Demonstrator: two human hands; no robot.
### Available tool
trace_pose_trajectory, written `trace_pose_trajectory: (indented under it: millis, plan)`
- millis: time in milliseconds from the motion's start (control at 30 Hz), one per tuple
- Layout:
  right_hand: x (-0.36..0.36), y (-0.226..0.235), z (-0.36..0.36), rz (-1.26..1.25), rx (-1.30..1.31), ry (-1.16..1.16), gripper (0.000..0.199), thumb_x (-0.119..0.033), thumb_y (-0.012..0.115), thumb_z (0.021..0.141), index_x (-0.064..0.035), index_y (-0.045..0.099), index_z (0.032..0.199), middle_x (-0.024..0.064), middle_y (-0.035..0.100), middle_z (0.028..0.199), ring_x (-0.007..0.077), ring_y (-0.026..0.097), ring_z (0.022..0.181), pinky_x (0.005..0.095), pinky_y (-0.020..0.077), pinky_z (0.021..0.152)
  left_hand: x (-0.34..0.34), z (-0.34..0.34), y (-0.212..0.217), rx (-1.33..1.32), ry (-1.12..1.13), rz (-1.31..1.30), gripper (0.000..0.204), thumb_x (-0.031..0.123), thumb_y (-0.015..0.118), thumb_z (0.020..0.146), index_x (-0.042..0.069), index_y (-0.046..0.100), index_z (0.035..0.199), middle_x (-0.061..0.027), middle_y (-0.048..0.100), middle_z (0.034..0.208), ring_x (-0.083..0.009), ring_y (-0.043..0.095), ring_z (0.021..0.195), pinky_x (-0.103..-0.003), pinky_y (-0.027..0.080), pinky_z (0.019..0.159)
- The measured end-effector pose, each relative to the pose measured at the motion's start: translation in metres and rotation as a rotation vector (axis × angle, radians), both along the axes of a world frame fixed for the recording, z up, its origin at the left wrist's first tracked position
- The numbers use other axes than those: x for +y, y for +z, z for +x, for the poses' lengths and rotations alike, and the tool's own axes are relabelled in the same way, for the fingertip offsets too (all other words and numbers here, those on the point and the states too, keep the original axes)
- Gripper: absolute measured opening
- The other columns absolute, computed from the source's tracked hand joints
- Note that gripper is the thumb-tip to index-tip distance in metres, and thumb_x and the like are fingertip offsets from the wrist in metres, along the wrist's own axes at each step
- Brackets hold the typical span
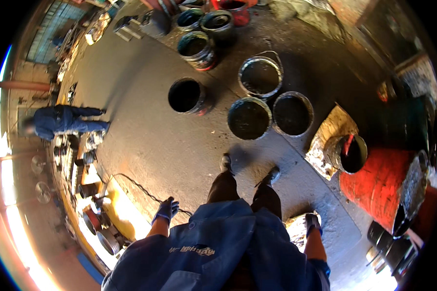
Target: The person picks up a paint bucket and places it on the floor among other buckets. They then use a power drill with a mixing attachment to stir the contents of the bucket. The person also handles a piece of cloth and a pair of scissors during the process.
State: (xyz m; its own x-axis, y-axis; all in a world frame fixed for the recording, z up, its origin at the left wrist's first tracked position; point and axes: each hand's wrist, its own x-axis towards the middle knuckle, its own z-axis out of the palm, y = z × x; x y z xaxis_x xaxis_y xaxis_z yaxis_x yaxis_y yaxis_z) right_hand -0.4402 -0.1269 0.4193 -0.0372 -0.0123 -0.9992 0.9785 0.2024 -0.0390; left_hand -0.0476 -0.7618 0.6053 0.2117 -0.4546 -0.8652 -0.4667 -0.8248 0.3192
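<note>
My left hand (167, 209), in a blue-grey glove, hangs at my left side with its fingers partly spread and nothing visible in it. A dark twisted cable or chain (140, 187) runs along the floor behind it; whether they touch does not show. At my right side hangs my right hand (313, 223) in a dark glove, its fingers too dark to make out. Past it lies a pale, stained object (296, 230), partly hidden. Ahead of my feet stand three dark-filled buckets (249, 119) in a cluster, with a single dark bucket (185, 95) to their left.
More stained buckets (195, 47) stand farther ahead. To the right, a red drum (381, 186) lies beside a bucket (353, 154) on stained sheeting (332, 128). A person in blue (65, 121) stands far left, beyond a cluttered bench with several pots (109, 241).
</note>
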Motion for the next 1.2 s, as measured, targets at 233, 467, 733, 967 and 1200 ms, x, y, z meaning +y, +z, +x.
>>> trace_pose_trajectory:
  millis: [233,467,733,967,1200]
  plan:
    - [-0.005,0.035,0.094,0.325,-0.098,0.212,0.039,-0.033,0.041,0.098,-0.0046,0.057,0.119,0.0128,0.068,0.109,0.0259,0.064,0.087,0.0426,0.0495,0.075,-0.116,-0.027,-0.042,0.064,-0.125,0.051,0.047,0.041,0.058,0.095,0.011,0.054,0.131,-0.011,0.069,0.114,-0.0232,0.065,0.092,-0.038,0.052,0.079]
    - [-0.166,0.063,0.129,0.432,0.382,0.439,0.03,-0.025,0.046,0.09,-0.0007,0.064,0.094,0.0116,0.063,0.085,0.0208,0.056,0.076,0.0384,0.0458,0.07,-0.228,-0.043,-0.005,0.132,-0.255,-0.021,0.05,0.041,0.056,0.094,0.013,0.05,0.135,-0.0124,0.062,0.128,-0.0242,0.06,0.11,-0.039,0.046,0.096]
    - [-0.222,0.009,0.042,0.273,0.903,0.802,0.028,-0.025,0.052,0.085,-0.0044,0.07,0.082,0.0228,0.068,0.083,0.0399,0.063,0.073,0.0463,0.0498,0.066,-0.246,0.007,-0.038,0.199,-0.258,0.076,0.053,0.044,0.051,0.097,0.013,0.046,0.139,-0.0159,0.059,0.132,-0.0282,0.059,0.114,-0.041,0.046,0.097]
    - [-0.262,0.011,0.025,0.253,0.825,0.38,0.03,-0.032,0.056,0.091,-0.0073,0.072,0.098,0.0186,0.071,0.095,0.0347,0.069,0.084,0.0421,0.0547,0.077,-0.244,0.017,-0.015,0.015,-0.324,0.082,0.048,0.041,0.053,0.096,0.014,0.049,0.135,-0.0167,0.06,0.13,-0.0291,0.059,0.115,-0.041,0.045,0.099]
    - [-0.16,0.001,0.064,0.345,0.388,0.6,0.03,-0.027,0.051,0.086,-0.0039,0.069,0.082,0.0131,0.067,0.072,0.0221,0.059,0.058,0.0392,0.0469,0.056,-0.199,-0.041,0.001,0.191,-0.376,0.04,0.053,0.04,0.054,0.095,0.012,0.044,0.14,-0.0167,0.056,0.136,-0.0308,0.054,0.122,-0.041,0.041,0.103]
